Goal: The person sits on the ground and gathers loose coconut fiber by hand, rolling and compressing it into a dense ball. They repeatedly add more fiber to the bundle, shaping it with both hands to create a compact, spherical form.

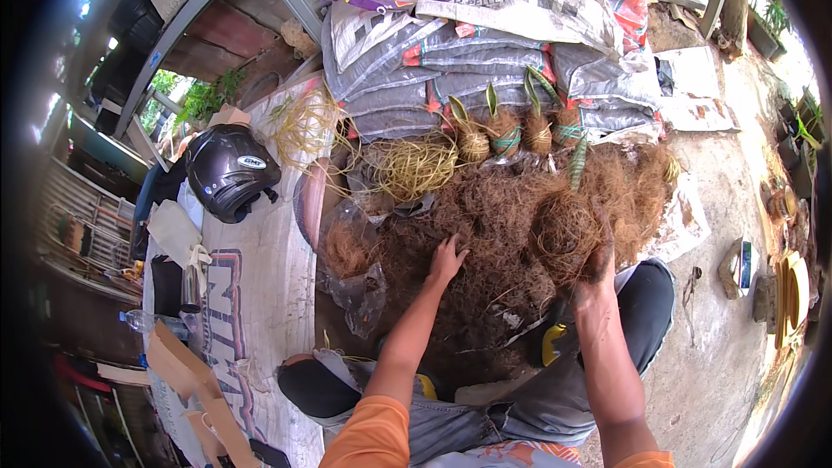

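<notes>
My right hand (599, 268) cups a ball of brown coconut fibre (564, 229) from its right side and below. A single mottled snake plant leaf (578, 162) rises from the top of that ball. My left hand (447, 259) rests at the near left part of a heap of loose coconut fibre (491, 208), its fingers apart and nothing gripped. Behind the heap stand several fibre balls with snake plant leaves, among them one bound in yellow strips (472, 145) and one tied with green twine (505, 136).
Stacked grey sacks (390, 101) rise at the back. Yellow fibre strips (416, 166) lie left of the plants, near a clear plastic bag (354, 260) holding fibre. On the left bench are a black helmet (231, 172), a water bottle (153, 323) and cardboard (188, 370). Concrete floor (721, 208) extends right.
</notes>
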`<state>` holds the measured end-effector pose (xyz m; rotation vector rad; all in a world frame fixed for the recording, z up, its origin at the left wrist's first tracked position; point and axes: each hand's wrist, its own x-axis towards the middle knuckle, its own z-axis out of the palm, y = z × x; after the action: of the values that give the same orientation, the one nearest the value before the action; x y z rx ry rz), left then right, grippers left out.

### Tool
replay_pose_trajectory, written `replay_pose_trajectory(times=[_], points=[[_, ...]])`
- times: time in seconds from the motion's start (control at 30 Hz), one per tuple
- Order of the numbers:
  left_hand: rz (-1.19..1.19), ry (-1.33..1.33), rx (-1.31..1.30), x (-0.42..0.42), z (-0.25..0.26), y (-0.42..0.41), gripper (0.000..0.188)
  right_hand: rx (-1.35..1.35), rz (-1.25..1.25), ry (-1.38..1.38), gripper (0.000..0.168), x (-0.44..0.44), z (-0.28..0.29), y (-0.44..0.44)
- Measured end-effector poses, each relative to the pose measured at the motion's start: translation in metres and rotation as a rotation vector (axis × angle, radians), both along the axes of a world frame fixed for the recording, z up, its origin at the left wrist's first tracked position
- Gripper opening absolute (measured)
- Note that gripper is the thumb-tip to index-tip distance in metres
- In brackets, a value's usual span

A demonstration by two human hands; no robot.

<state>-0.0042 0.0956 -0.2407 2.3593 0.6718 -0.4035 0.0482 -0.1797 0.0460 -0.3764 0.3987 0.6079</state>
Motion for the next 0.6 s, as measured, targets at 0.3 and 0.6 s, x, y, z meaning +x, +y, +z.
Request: replay_pose_trajectory(times=[0.3,0.6], points=[[0.715,-0.463,-1.065,-0.032,-0.017,0.042,0.053,0.052,0.033,-0.013,0.042,-0.005,-0.006,0.009],[0.464,-0.697,-1.273,-0.009,0.1,0.037,0.042,-0.028,0.167,-0.086,0.044,-0.001,-0.026,0.037]])
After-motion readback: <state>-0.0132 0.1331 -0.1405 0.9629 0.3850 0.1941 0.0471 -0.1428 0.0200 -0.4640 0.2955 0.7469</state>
